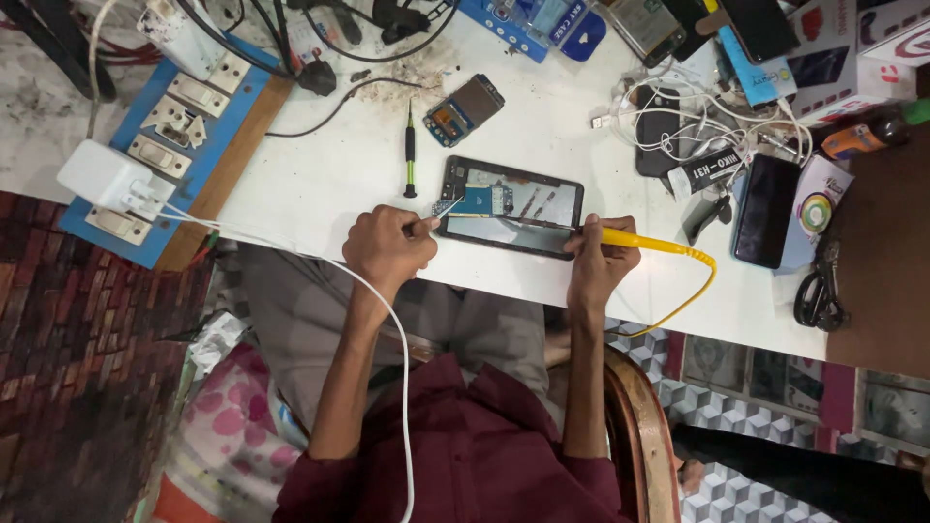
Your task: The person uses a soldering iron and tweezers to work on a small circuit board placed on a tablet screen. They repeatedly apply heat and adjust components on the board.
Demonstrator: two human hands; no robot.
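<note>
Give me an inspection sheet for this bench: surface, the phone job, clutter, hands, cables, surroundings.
Surface: white table, grime near its far edge.
Job's things: opened phone, circuit board exposed; yellow iron; tweezers.
Clutter: screwdriver, small module, dark phone, scissors, boxes.
Grippers: left hand holds the tweezers at the board; right hand holds the iron.
Cables: white cable from the charger crosses the left arm; yellow cord loops off the table edge; white tangle.
Surroundings: switchboard, brick-pattern floor, wooden chair.
</note>
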